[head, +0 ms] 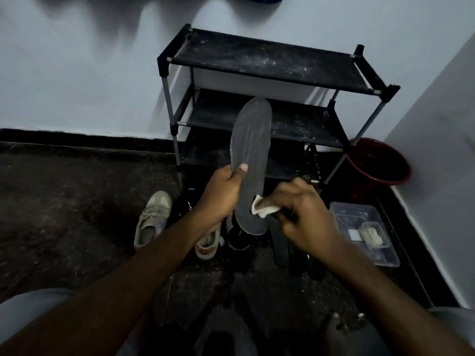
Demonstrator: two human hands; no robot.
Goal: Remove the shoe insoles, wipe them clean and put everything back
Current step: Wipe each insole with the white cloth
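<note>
A long grey insole (pixel 250 147) stands upright in front of me, toe end up. My left hand (pixel 221 195) grips it at the middle of its left edge, thumb on the face. My right hand (pixel 303 214) pinches a small white cloth (pixel 263 208) and presses it against the insole's lower right part. On the floor below lie a beige sneaker (pixel 151 218), a second beige shoe (pixel 207 244) partly behind my left forearm, a black shoe (pixel 237 233) and a dark insole (pixel 280 242).
A black three-tier shoe rack (pixel 270 62) stands against the white wall. A dark red bucket (pixel 377 163) sits to its right in the corner. A clear plastic box (pixel 365 235) holding small items lies on the dark floor at the right.
</note>
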